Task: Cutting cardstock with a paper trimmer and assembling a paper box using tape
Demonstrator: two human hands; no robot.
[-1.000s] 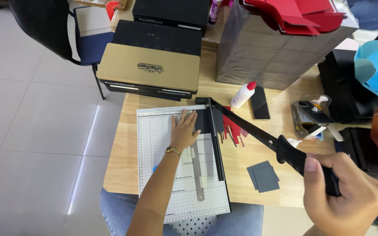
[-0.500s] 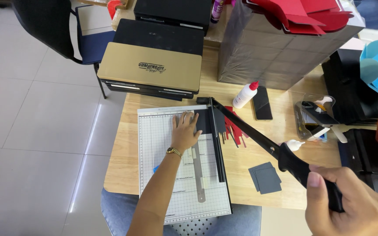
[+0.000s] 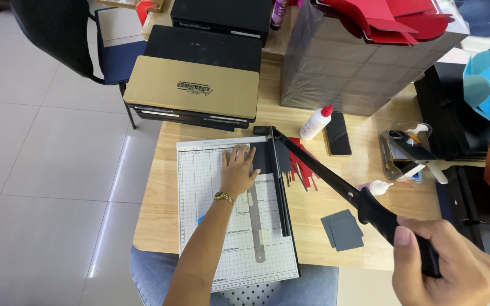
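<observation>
Since the earlier frame little has shifted: the right hand (image 3: 446, 266) remains wrapped around the black handle (image 3: 395, 226) of the cutter arm, which stays raised at much the same slant, and the left hand (image 3: 238, 170) still lies flat on the board.

That right hand is closed tight on the handle's lower end, thumb on top, at the near right corner of the view. From it the long black blade arm (image 3: 313, 164) runs up and left to its hinge at the far corner of the paper cutter (image 3: 211, 226), a white gridded board lying on the wooden bench (image 3: 160, 192).

The left hand, a gold watch at its wrist, rests palm down with fingers spread and apart, pressing a dark sheet of card (image 3: 265, 157) against the board just beside the cutting edge. The card lies under the fingertips, right beneath the raised arm's hinge end.

Just past the cutting edge, red paper strips (image 3: 304, 167) lie on the bench. Nearer the right hand sits a small stack of dark grey card pieces (image 3: 344, 229). Farther off stand a white glue bottle with a red cap (image 3: 316, 123), a black phone (image 3: 338, 133) beside it, and a small glue bottle (image 3: 378, 187) on its side near the handle.
</observation>
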